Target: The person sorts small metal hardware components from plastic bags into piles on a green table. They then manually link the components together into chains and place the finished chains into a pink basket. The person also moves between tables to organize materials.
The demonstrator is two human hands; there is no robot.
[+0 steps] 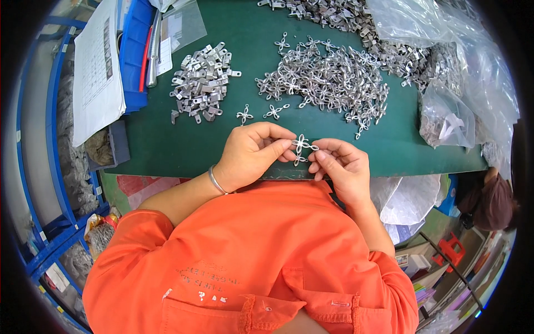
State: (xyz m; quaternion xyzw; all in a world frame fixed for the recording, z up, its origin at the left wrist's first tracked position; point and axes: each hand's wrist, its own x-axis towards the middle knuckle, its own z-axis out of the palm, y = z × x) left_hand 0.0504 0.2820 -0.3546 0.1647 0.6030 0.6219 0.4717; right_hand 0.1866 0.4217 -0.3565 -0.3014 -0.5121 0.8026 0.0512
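Near the table's front edge, my left hand (255, 150) pinches one side of a small silver metal piece (301, 143) with four open, petal-like loops. My right hand (340, 165) has thumb and fingers closed at the piece's right loop. Just below it a second looped shape (300, 160) shows between my hands, close to the right fingertips; whether the two are joined I cannot tell. Two similar four-looped pieces, one (244, 114) and another (274, 111), lie loose on the green table (183, 145) just beyond my hands.
A large heap of looped pieces (328, 78) lies ahead, with a smaller pile of bent metal tabs (203, 80) to its left. More tabs (345, 16) and clear plastic bags (450, 111) spread over the far right. A blue bin (136, 55) and paper sheet (99, 78) stand left.
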